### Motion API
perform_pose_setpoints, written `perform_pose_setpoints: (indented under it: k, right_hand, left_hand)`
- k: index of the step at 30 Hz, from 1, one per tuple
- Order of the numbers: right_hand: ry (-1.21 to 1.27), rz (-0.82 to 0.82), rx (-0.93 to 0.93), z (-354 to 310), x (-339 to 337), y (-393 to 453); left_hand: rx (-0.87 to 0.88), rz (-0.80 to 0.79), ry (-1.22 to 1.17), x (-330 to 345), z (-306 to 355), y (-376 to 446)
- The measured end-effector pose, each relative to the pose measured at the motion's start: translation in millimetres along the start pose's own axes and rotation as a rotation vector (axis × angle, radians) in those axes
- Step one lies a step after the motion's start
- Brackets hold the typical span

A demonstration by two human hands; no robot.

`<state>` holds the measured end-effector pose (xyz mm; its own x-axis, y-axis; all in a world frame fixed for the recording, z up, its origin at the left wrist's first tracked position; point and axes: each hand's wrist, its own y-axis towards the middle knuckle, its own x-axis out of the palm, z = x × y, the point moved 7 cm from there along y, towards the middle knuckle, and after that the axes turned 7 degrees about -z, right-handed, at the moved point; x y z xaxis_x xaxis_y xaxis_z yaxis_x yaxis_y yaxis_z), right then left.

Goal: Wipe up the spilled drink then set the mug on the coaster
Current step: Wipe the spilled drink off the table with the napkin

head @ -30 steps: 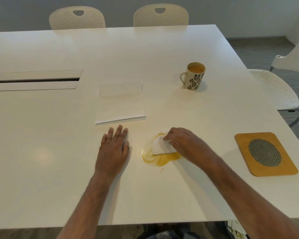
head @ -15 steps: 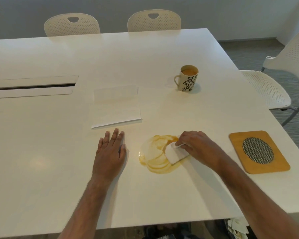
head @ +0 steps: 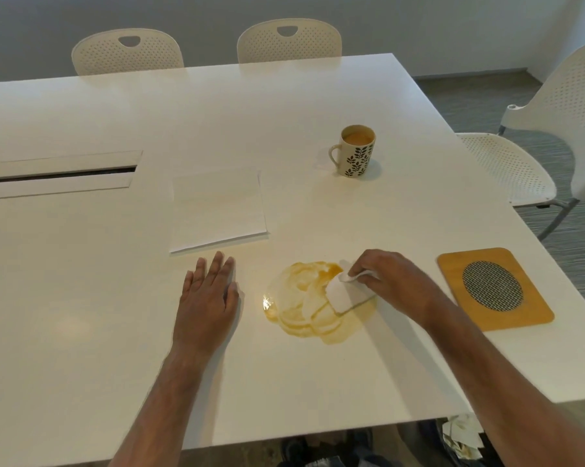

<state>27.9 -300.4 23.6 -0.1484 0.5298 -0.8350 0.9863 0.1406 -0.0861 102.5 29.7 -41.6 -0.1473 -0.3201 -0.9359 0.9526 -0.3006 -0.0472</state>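
Observation:
A smeared orange-brown spill point(head: 304, 305) lies on the white table point(head: 82, 298) in front of me. My right hand point(head: 392, 284) pinches a folded white napkin point(head: 340, 293) and holds it on the right part of the spill. My left hand point(head: 210, 294) rests flat on the table, fingers straight, left of the spill. A cream mug point(head: 356, 153) with a dark leaf pattern stands upright farther back, holding brown drink, handle to the left. The wooden coaster point(head: 495, 288) with a round mesh centre lies near the table's right edge.
A stack of white napkins point(head: 217, 207) lies behind my left hand. A long cable slot point(head: 58, 173) runs across the table's left side. Two white chairs point(head: 287, 40) stand at the far edge, and another chair point(head: 547, 136) is at the right.
My right hand has dragged the napkin rightward across the spill, smearing the liquid over a wider patch. My left hand has stayed flat in place.

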Motion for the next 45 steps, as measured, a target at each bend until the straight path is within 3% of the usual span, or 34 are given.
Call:
perform_pose_setpoints:
  k: [5, 13, 16, 19, 21, 27, 35, 41, 45]
  right_hand:
    - [0.049, -0.308, 0.001, 5, 13, -7]
    - [-0.046, 0.092, 0.169, 32, -19, 14]
    - [-0.008, 0.084, 0.11, 10, -2, 20]
    - [0.029, -0.041, 0.002, -2, 10, 14]
    - [0.05, -0.074, 0.027, 7, 6, 10]
    - [-0.021, 0.183, 0.14, 22, -16, 22]
    - [0.098, 0.02, 0.009, -14, 27, 28]
    - [-0.011, 0.181, 0.183, 30, -18, 29]
    - [0.034, 0.195, 0.209, 17, -10, 41]
  left_hand:
    - [0.002, -0.011, 0.005, 0, -1, 1]
    - [0.002, -0.013, 0.004, -1, 0, 1]
    - [0.001, -0.01, -0.004, -2, 0, 0]
    - [0.004, -0.009, 0.005, -1, 0, 0]
    - [0.004, -0.01, 0.007, -1, 0, 0]
    - [0.004, -0.021, 0.002, -1, -1, 1]
    - [-0.001, -0.031, -0.016, -3, 0, -1]
    - [-0.005, -0.037, -0.014, -4, 2, 0]
    - [-0.005, -0.042, -0.009, -4, 3, -1]
